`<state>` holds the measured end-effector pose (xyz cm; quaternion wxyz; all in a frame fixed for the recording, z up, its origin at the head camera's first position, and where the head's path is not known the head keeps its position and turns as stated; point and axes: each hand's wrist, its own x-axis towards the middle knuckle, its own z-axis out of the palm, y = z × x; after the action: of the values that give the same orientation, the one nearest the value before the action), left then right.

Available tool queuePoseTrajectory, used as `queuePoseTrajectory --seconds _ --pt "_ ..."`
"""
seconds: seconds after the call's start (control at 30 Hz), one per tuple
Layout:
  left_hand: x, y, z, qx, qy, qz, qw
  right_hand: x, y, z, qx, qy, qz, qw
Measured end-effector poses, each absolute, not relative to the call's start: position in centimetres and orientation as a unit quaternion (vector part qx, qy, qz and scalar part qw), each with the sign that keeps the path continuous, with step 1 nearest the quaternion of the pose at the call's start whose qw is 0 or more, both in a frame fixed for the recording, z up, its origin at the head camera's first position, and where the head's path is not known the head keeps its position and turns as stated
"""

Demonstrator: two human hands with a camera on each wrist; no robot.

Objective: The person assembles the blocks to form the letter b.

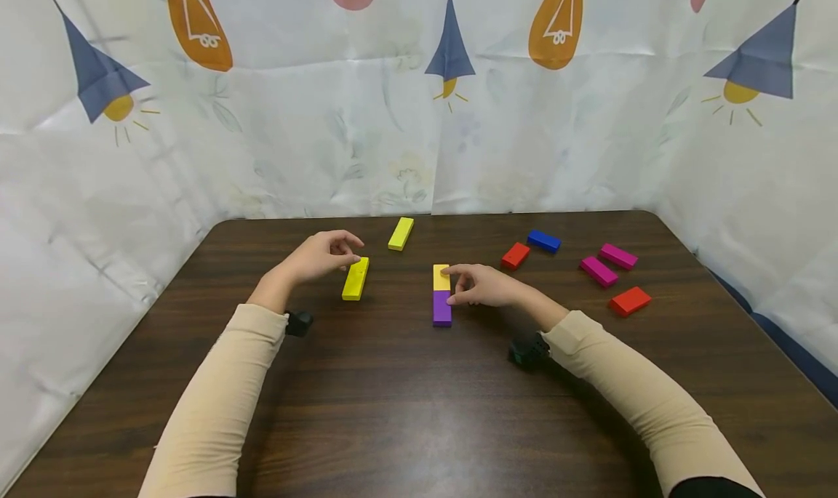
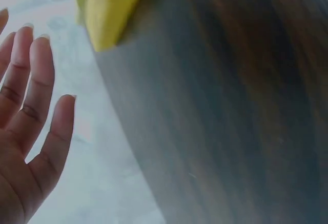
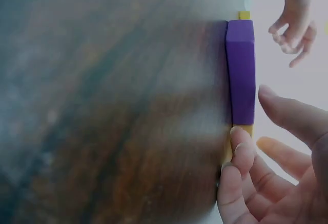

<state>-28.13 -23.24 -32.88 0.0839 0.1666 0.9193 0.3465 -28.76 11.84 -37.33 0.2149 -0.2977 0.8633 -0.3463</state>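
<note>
My left hand (image 1: 324,252) hovers at the far end of a bright yellow block (image 1: 356,280), its thumb tip overlapping that end in the head view. In the left wrist view its fingers (image 2: 38,70) are spread in a loose bend, apart from the blurred yellow block (image 2: 110,11). A purple block (image 1: 441,309) and an orange-yellow block (image 1: 441,278) lie end to end in one line. Over them is my right hand (image 1: 487,286), index fingertip at the orange-yellow block and thumb near the purple one. The right wrist view shows that thumb (image 3: 287,108) off the purple block.
A lighter yellow block (image 1: 401,234) lies farther back. On the right are two red blocks (image 1: 516,256), a blue block (image 1: 544,241) and two magenta blocks (image 1: 599,272). A patterned curtain (image 1: 406,142) borders the wooden table (image 1: 366,411) behind and at the sides.
</note>
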Motion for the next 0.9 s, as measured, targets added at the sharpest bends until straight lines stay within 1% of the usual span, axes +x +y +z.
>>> queuePoseTrajectory --seconds 0.3,0.57,0.9 --pt "-28.8 -25.4 -34.0 0.155 0.918 0.340 0.130 -28.2 12.0 -37.1 -0.312 0.878 -0.289 0.218" --pt "-29.5 -26.0 -34.5 0.151 0.906 0.340 0.202 -28.2 11.8 -37.2 -0.319 0.883 -0.270 0.216" --pt "-30.3 -25.3 -34.6 0.150 0.897 0.342 0.238 -28.2 11.7 -37.1 -0.313 0.888 -0.259 0.216"
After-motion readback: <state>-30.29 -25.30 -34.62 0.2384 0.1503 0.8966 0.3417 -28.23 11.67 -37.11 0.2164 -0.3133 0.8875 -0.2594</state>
